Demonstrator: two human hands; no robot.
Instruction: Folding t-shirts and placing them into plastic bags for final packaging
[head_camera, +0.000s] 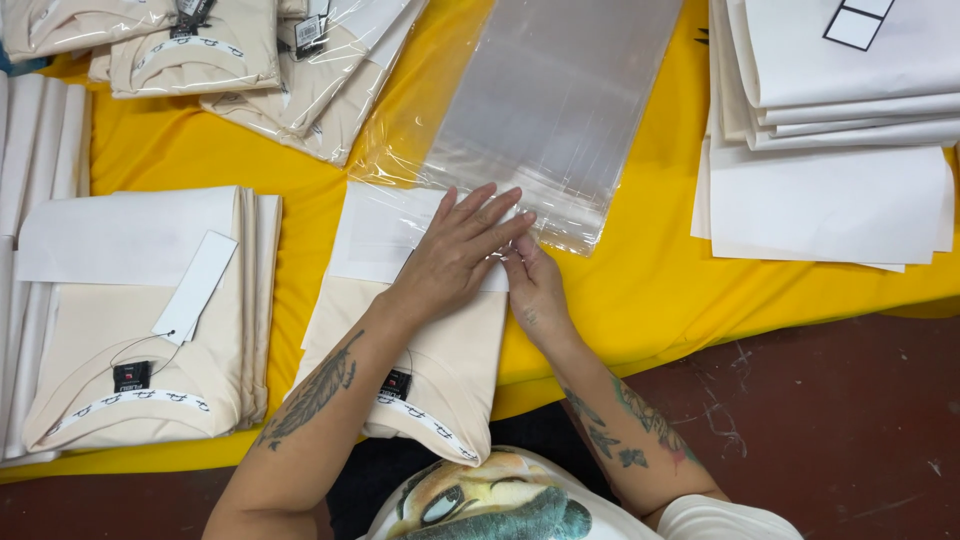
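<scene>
A folded cream T-shirt (450, 370) lies on the yellow table cover (640, 290) in front of me, collar toward me, with a white sheet (365, 235) on its far end. My left hand (460, 250) presses flat on that far end, fingers spread. My right hand (535, 290) sits beside it at the shirt's right edge, fingers pinching the mouth of a clear plastic bag (545, 100) that lies just beyond. The shirt's far end sits at the bag's opening.
A stack of folded cream shirts (150, 330) with a hang tag lies at the left. Bagged shirts (290, 70) are piled at the back left. Stacks of white sheets (830, 130) fill the right. The table edge and dark red floor (840, 420) are at the lower right.
</scene>
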